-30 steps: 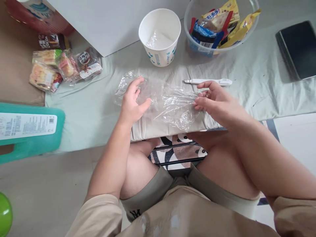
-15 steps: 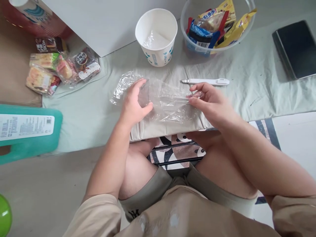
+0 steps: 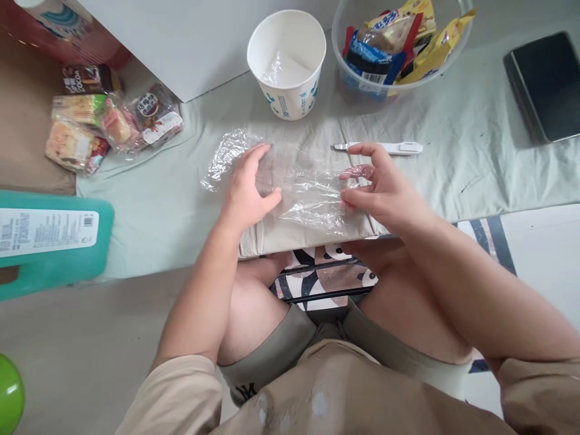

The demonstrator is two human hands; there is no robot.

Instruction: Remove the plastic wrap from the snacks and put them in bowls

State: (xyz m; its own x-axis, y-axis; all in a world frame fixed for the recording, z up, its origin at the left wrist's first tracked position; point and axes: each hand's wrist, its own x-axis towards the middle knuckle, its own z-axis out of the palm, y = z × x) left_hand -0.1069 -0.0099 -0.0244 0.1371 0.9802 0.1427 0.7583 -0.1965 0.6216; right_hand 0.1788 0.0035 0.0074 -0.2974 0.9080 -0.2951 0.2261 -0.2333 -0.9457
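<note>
The person wears a beige short-sleeved shirt (image 3: pixel 317 396) (pale blotches in front) and khaki logo-marked shorts (image 3: pixel 276 350).

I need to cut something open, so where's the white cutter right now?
In the head view, the white cutter lies on the pale green cloth just beyond the right hand, with the clear bowl of snacks farther back.

Pale green cloth (image 3: pixel 453 151) covers the floor. White paper cup (image 3: pixel 290 90) stands upright, just beside a clear bowl (image 3: pixel 336 31) filled with snack packets (image 3: pixel 399 42). Dark tablet (image 3: pixel 544 84) lies far right. More wrapped snacks (image 3: pixel 109 118) are heaped far left, near a teal container (image 3: pixel 54 241). Green ball (image 3: pixel 9 393) sits at the lower left edge.
</note>
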